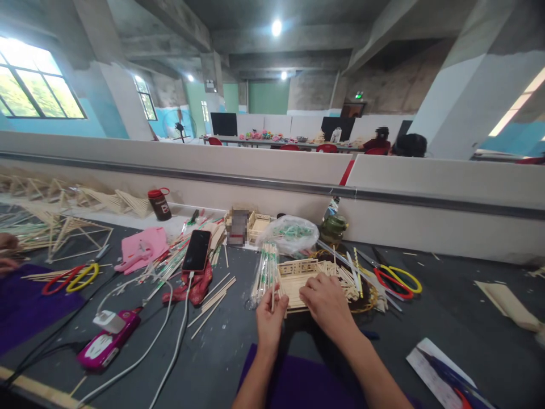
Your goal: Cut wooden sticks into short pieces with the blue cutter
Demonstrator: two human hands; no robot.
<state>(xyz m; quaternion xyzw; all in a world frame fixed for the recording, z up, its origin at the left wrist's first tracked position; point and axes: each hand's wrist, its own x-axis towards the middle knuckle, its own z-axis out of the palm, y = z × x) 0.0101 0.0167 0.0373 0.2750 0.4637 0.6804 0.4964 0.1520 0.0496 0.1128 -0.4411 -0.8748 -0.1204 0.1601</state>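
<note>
A small model point(293, 282) built of thin wooden sticks, with a low railing along its far side, lies in front of me. At its left edge my left hand point(270, 318) is closed, with a short wooden stick point(273, 296) upright between thumb and fingers. My right hand point(326, 301) reaches over the model's right part, fingers bent and drawn together at its floor; their tips are hidden, so whatever they pinch cannot be made out. Just behind my left hand lies a clear bag of sticks point(267, 264). Loose short sticks point(340, 272) are heaped beyond my right hand.
Red-and-yellow scissors point(398, 282) lie to the right, another pair point(70, 278) far left. A phone point(196, 250) with a white cable, a purple power strip point(109, 341), loose sticks point(217, 295) and a plastic bag point(293, 233) surround the work. Another person's hand point(7, 250) shows at far left.
</note>
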